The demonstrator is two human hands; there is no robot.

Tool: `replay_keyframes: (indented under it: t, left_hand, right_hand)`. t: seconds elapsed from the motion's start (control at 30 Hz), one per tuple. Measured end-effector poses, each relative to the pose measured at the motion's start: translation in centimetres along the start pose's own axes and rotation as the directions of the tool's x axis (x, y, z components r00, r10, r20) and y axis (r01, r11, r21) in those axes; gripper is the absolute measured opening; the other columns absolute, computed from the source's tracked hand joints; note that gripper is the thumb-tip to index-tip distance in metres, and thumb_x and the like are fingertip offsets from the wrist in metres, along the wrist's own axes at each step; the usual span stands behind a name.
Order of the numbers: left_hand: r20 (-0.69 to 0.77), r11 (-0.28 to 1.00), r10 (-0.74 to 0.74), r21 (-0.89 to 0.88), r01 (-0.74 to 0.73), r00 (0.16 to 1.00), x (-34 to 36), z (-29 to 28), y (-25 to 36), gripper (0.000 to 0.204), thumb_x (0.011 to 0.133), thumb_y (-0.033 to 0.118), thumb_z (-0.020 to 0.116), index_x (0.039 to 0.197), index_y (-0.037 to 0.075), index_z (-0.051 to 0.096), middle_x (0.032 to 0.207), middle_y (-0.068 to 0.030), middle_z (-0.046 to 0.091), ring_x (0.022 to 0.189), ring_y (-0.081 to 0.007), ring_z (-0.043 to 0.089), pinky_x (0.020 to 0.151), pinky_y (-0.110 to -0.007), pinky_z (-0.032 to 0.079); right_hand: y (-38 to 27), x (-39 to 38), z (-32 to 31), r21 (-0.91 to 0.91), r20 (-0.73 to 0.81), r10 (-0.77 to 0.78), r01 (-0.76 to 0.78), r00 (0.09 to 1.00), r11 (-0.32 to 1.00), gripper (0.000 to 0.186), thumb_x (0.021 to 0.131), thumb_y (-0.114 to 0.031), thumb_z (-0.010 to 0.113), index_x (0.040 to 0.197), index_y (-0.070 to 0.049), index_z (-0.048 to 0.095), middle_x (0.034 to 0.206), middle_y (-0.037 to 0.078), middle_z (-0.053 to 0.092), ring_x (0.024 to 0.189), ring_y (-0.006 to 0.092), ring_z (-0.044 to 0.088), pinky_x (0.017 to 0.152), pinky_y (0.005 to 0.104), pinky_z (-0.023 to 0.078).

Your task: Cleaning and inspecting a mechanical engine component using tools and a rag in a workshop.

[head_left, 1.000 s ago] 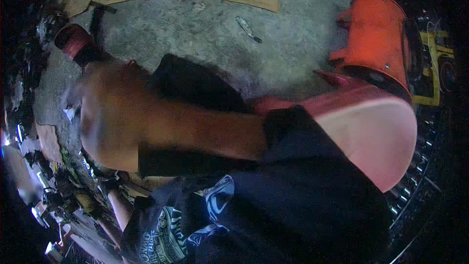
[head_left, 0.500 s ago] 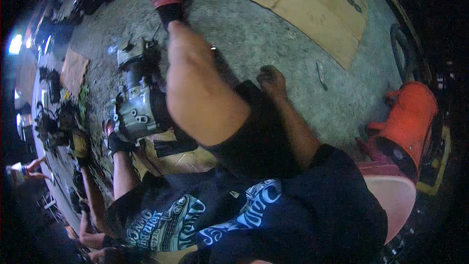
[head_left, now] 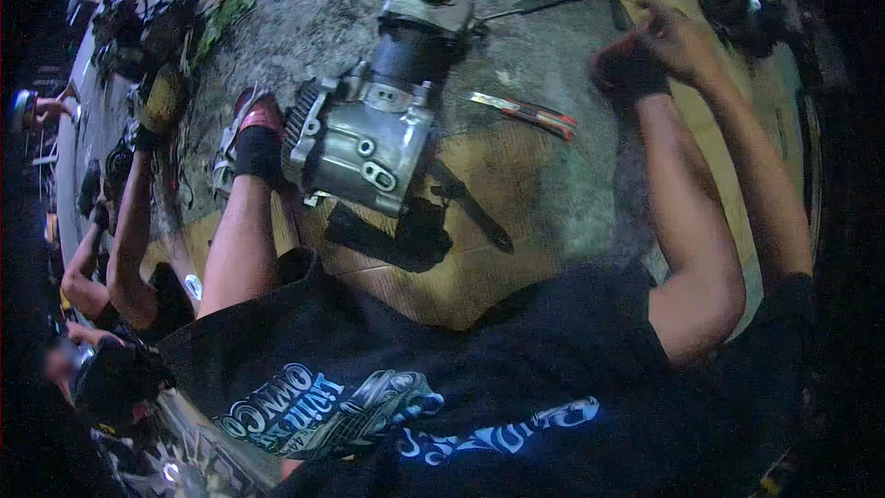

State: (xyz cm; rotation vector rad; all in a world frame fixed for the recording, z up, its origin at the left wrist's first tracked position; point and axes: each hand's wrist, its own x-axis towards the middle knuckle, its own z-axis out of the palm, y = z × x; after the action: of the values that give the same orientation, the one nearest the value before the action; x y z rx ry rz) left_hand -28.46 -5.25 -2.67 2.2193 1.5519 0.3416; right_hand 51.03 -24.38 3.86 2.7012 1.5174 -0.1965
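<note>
Head view: my right hand point(head_left: 678, 41) raised upper right, fingers curled, whether holding anything cannot tell. Left hand not visible. Grey engine assembly point(head_left: 369, 129) lies on concrete floor point(head_left: 553, 175), well apart to left of grip, between my legs. Red-handled tool point(head_left: 525, 113) between. Risk: assembly unsupported, could tip onto foot.

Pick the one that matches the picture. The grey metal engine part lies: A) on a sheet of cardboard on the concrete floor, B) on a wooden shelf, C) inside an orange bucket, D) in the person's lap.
A: the grey metal engine part rests partly on the sheet of cardboard spread over the concrete floor, with a red-handled tool lying just beside it.
</note>
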Motion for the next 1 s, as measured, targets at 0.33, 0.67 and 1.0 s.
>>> replay_keyframes:
  t: [0.33,0.67,1.0]
  left_hand:
    - [-0.243,0.953,-0.235,0.134,0.273,0.941,-6.2,-10.5,5.2,0.027,0.089,0.007,0.056,0.113,-0.007,0.059,0.116,-0.0116,0.061,0.106,-0.0215,0.057,0.099,-0.033,0.038]
    - [0.158,0.749,0.648,0.04,-0.661,0.745,10.8,5.9,25.2,0.079,0.072,0.033,0.075,0.135,0.0,0.041,0.132,-0.0215,0.047,0.126,-0.037,0.043,0.106,-0.046,0.031]
    - [-0.187,0.764,0.646,0.164,-0.624,0.74,13.5,9.8,22.4,0.038,0.081,0.013,0.06,0.118,0.003,0.058,0.121,-0.0177,0.058,0.115,-0.0356,0.052,0.101,-0.047,0.033]
  right_hand:
    - [-19.8,8.5,18.0,0.802,-0.174,0.14,0.058,0.975,0.594,0.058,0.081,-0.034,0.064,0.131,-0.007,0.048,0.11,0.021,0.062,0.1,0.0312,0.061,0.09,0.039,0.046]
    - [-30.2,5.2,18.2,0.88,-0.459,0.361,0.362,0.812,0.307,0.08,0.082,-0.041,0.064,0.137,0.005,0.028,0.132,0.024,0.039,0.123,0.0339,0.035,0.106,0.0442,0.022]
    - [-33.1,7.6,15.9,0.732,-0.67,0.279,0.547,0.688,0.407,0.063,0.083,-0.033,0.064,0.129,0.005,0.041,0.121,0.024,0.049,0.115,0.0334,0.045,0.099,0.0419,0.031]
